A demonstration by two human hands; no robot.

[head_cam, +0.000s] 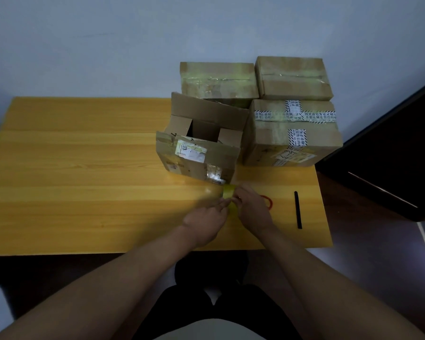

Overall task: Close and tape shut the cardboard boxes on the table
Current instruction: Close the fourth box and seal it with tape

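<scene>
- Meeting near the table's (84,204) front edge, the left hand (204,224) and right hand (252,208) come together over a roll of yellowish tape (227,191), which sits at about 12 o'clock from the knuckles.
- Fingertips of the left hand pinch at the roll's near side, while the right hand curls round it from the 3 o'clock side (the exact grip on the tape's loose end is too blurred to tell).
- At 3 o'clock from the right hand lies a red rubber band (269,201), and farther that way a black strip (297,209) lies flat on the wood.
- Just beyond the tape, at 12 o'clock, stands the open cardboard box (199,153), its flaps up and a shipping label on its near flap.
- At 2 o'clock stands a larger taped box (290,136), touching the open one's side.
- Farthest back, two more sealed boxes (219,81) sit side by side against the wall (108,45).
</scene>
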